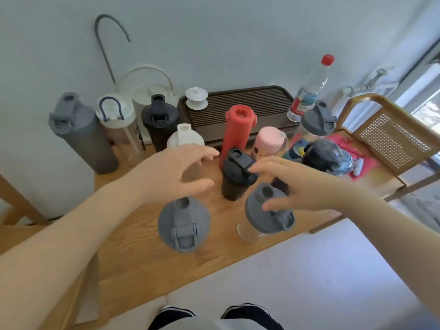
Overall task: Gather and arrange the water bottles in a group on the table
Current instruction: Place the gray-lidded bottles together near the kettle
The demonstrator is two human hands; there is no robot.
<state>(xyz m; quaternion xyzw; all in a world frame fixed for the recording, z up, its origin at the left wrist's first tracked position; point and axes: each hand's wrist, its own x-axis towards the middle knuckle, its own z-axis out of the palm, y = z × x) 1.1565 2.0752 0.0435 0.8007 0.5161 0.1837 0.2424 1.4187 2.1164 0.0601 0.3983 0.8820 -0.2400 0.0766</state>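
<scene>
Several bottles stand on a wooden table (147, 263). A black shaker (237, 175) stands in the middle, between my hands. My left hand (176, 172) hovers open just left of it, in front of a white-lidded bottle (185, 136). My right hand (297, 184) is open over a clear bottle with a grey lid (264, 215), fingertips touching the black shaker's cap. Another grey-lidded bottle (183, 225) stands at the front. A red bottle (238, 127) and a pink bottle (269, 141) stand behind.
Along the wall stand a grey bottle (81, 134), a clear bottle (119, 125), a black bottle (159, 120) and a white jug (147, 89). A dark slatted tray (238, 103), a red-capped plastic bottle (312, 89) and a wicker chair (390, 136) are at the right.
</scene>
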